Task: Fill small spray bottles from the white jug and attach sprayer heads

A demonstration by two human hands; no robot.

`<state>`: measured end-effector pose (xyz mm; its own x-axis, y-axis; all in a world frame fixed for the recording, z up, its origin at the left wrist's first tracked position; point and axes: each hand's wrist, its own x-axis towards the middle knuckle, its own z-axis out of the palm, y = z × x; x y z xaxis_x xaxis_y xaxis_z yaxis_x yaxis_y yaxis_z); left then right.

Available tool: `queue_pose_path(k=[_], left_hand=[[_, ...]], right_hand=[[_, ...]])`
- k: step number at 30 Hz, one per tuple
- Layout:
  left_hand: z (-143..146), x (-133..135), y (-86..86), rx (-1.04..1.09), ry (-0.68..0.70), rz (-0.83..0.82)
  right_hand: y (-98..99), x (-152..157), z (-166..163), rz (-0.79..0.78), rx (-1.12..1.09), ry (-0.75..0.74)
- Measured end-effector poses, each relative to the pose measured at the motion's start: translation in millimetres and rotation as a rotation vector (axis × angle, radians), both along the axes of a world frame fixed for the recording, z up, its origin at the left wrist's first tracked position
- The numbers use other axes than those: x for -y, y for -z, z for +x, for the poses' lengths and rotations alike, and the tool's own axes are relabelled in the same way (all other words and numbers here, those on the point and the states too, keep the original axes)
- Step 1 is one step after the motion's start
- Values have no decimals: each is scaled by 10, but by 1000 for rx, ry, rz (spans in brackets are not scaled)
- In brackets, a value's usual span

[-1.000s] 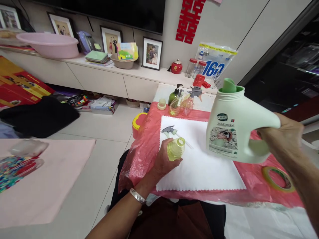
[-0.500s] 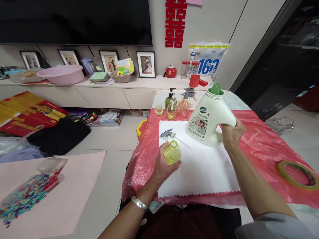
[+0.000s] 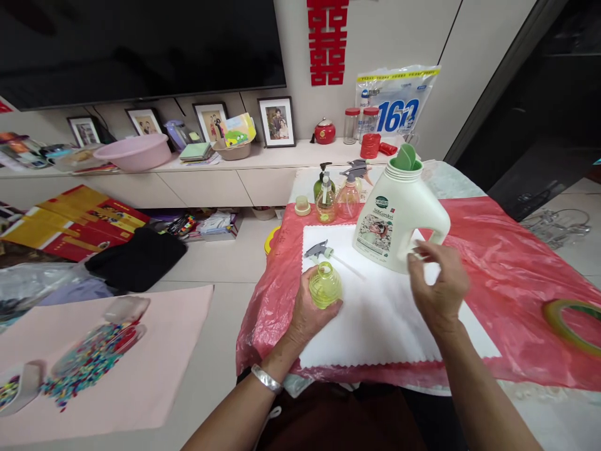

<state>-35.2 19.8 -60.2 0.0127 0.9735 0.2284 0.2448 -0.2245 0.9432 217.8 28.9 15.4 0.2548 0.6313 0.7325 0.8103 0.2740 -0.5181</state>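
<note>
A translucent yellow-green spray bottle [image 3: 325,286] without its top is gripped by my left hand [image 3: 307,313] over the white mat [image 3: 366,332]. Just beyond it lies a grey trigger sprayer [image 3: 319,249] with its clear dip tube. My right hand [image 3: 439,285] holds nothing, its fingers loosely bent and apart, near the handle of a large pale detergent jug [image 3: 397,216]. The jug stands upright on the mat with a green spout in its uncapped mouth. Its cap [image 3: 302,205] seems to be the pale green one at the table's far left.
Pump and spray bottles [image 3: 347,199] stand behind the mat. A roll of tape [image 3: 573,322] lies at right on the red plastic sheet [image 3: 507,263]. Colourful small pieces [image 3: 89,363] cover part of a pink surface at left. A cabinet with frames and a pink basin [image 3: 136,152] lines the wall.
My right hand has let go of the jug's handle and drawn back towards me. The jug now stands on its own. My left hand still holds the bottle; the view has turned slightly left.
</note>
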Motion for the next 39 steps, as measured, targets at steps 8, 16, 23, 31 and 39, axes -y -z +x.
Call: queue_pose_path(k=[8, 16, 23, 31, 39], left_hand=[[10, 14, -40, 55, -3, 12], [7, -1, -36, 48, 8, 1], [5, 1, -21, 25, 31, -20], [17, -2, -30, 0, 13, -24], [34, -6, -53, 10, 2, -16]], right_hand=[[252, -642, -744, -621, 247, -394], [281, -993, -1140, -909, 173, -392], [13, -922, -833, -692, -360, -457], [-699, -509, -681, -303, -979, -705], [-992, -222, -992, -119, -1274, -978]])
